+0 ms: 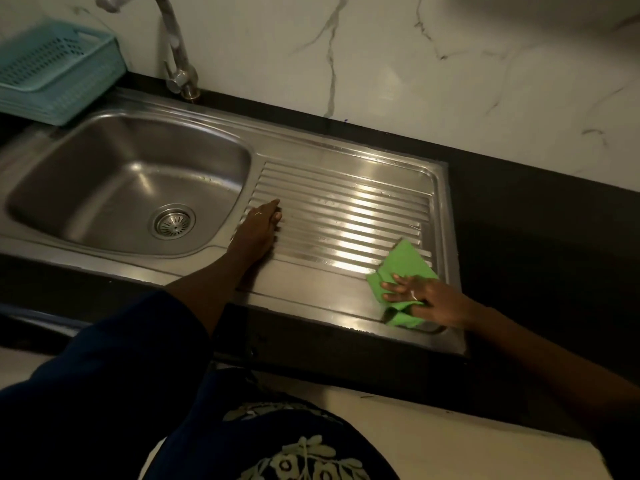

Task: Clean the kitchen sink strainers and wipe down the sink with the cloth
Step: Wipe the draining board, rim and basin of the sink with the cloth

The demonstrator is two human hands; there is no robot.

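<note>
- right hand is flat on the green cloth, fingers straight and a bit fanned out, pressing it down rather than pinching it
- cloth sits on the near right corner of the drainboard, partly over the last ridges, and a fold of it pokes out under the palm toward the front rim
- left hand rests on the ridges at the drainboard's left end, right beside the basin; fingers look mostly straight and close together, holding nothing
- the two hands are well apart
- strainer is seated in the drain at the basin's bottom, nothing touching it
- faucet rises behind the basin, and a teal basket sits on the far left
- black countertop surrounds the sink, with a white marble-look wall behind
- dark sleeve covers the left upper arm
</note>
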